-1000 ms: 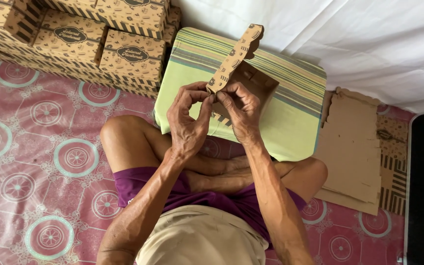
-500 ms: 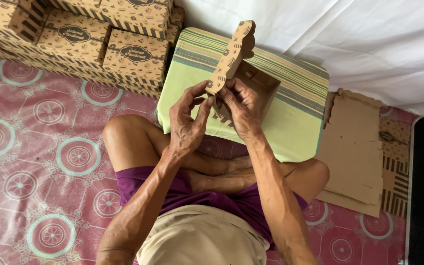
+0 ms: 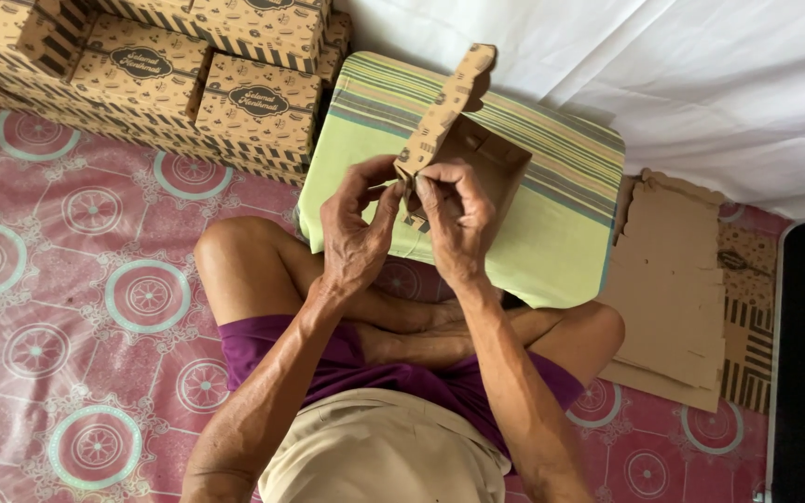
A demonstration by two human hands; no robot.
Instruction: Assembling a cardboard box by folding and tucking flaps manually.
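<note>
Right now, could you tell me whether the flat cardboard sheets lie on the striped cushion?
No, the flat cardboard sheets lie on the floor beside the striped cushion.

A half-folded brown printed cardboard box [image 3: 463, 154] is held centrally, brown patterned boxes with dark oval labels [image 3: 188, 65] are stacked top-left, and flat cardboard blanks [image 3: 668, 279] are piled right.

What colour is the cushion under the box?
The cushion is light green with darker stripes along its far edge, seen in the head view.

Head camera, looking steeply down, close
</note>
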